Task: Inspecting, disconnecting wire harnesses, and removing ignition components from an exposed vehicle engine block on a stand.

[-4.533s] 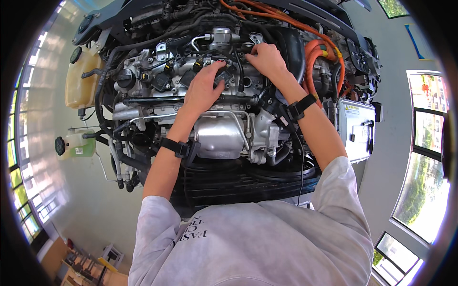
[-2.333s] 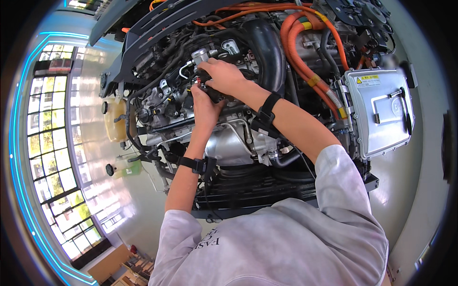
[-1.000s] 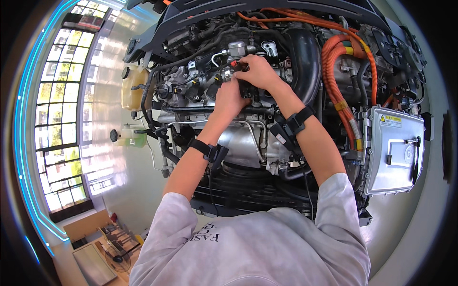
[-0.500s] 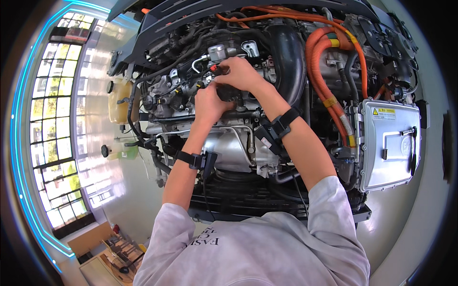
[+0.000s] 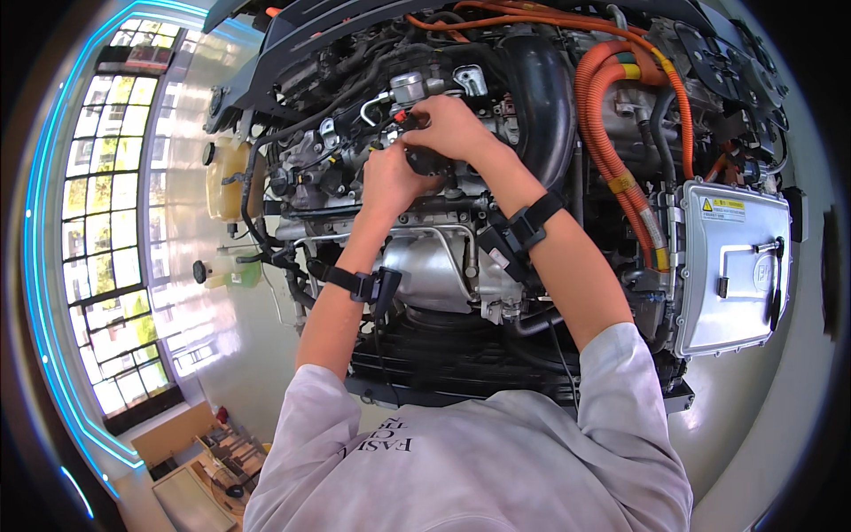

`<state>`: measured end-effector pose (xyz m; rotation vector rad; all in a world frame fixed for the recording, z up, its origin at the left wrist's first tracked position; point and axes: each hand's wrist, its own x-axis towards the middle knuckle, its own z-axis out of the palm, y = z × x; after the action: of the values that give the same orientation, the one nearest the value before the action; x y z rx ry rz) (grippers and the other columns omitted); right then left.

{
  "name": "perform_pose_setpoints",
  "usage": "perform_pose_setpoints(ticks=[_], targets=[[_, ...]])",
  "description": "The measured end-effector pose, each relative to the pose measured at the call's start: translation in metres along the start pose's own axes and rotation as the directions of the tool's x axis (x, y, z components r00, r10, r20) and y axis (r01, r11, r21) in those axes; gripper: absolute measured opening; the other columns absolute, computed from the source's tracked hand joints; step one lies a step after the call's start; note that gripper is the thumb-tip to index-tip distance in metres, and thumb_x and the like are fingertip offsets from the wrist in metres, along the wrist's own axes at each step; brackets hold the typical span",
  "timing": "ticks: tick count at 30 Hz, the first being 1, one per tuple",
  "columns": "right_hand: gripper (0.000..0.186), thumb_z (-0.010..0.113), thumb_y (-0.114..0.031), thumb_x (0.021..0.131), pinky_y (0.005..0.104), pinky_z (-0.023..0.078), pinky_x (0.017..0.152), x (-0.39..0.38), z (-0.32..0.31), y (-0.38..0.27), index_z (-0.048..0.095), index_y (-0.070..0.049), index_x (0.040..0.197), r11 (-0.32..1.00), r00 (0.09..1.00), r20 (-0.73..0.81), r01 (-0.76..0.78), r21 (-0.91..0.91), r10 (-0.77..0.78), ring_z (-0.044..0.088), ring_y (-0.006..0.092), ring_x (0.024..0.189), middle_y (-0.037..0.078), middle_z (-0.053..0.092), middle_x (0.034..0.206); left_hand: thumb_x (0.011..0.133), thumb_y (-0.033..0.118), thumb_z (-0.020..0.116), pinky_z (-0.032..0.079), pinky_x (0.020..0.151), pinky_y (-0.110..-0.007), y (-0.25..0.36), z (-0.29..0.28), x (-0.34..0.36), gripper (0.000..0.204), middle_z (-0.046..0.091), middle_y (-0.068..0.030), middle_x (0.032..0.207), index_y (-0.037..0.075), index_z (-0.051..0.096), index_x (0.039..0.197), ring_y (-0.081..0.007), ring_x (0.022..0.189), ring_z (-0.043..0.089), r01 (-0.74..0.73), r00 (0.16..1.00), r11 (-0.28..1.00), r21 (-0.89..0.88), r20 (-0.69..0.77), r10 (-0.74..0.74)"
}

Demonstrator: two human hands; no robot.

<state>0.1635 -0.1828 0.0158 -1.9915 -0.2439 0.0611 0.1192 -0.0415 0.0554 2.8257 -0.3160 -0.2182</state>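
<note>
Both my hands meet over the top of an engine (image 5: 434,270). My left hand (image 5: 391,182) has its fingers curled in beside a dark rounded part (image 5: 429,162). Just above and to the right, my right hand (image 5: 452,129) is bent over the same spot, its thumb and fingers drawn together. What the fingertips grip is too small and hidden to name. A small red connector piece (image 5: 400,115) shows right beside the right fingertips. Behind it stands a silver cylindrical metal part (image 5: 408,89) with a bent metal pipe (image 5: 372,108).
A thick black hose (image 5: 541,115) curves right of my hands, with orange corrugated cables (image 5: 596,115) beyond. At right sits a silver cover box (image 5: 736,266) with a ratchet-like tool (image 5: 778,279) on it. A yellowish reservoir (image 5: 232,186) stands left. Straps with black devices (image 5: 523,226) circle my wrists.
The view has shifted slightly, so the engine sits a little higher and further right. My hands stay at the same spot, and more of the dark rounded part shows between them.
</note>
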Motion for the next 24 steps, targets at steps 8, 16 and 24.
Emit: perform_pose_setpoints(ticks=[8,16,24], targets=[[0.038,0.075,-0.024,0.067,0.0354,0.049,0.069,-0.002,0.005,0.0,0.065,0.003,0.091,0.997,0.997,-0.037,0.075,0.013,-0.074,0.062,0.0302,0.073,0.017,0.065,0.081,0.055,0.028,0.083,0.054,0.074,-0.039,-0.014,0.001,0.003,0.06,0.068,-0.0191,0.08,-0.004,0.06,0.101,-0.0348,0.077,0.067,-0.134,0.99,0.991,-0.019,-0.034,0.133],[0.036,0.074,-0.022,0.069,0.0341,0.047,0.066,-0.008,-0.005,-0.004,0.065,0.003,0.094,0.998,1.0,0.017,0.023,0.051,-0.024,0.06,0.0255,0.07,0.014,0.063,0.077,0.056,0.029,0.084,0.053,0.074,-0.038,-0.01,0.006,-0.008,0.055,0.067,-0.0208,0.078,-0.004,0.063,0.095,-0.0333,0.078,0.067,-0.03,0.997,0.998,-0.048,-0.074,0.027],[0.041,0.072,-0.028,0.07,0.0358,0.049,0.071,-0.004,-0.005,-0.008,0.067,0.002,0.097,0.996,1.0,0.031,-0.007,0.089,0.005,0.064,0.03,0.075,0.017,0.066,0.081,0.056,0.03,0.082,0.052,0.071,-0.037,-0.007,-0.031,-0.006,0.058,0.067,-0.0177,0.076,0.0,0.064,0.102,-0.0317,0.071,0.066,-0.12,0.993,0.992,0.049,-0.01,0.12]])
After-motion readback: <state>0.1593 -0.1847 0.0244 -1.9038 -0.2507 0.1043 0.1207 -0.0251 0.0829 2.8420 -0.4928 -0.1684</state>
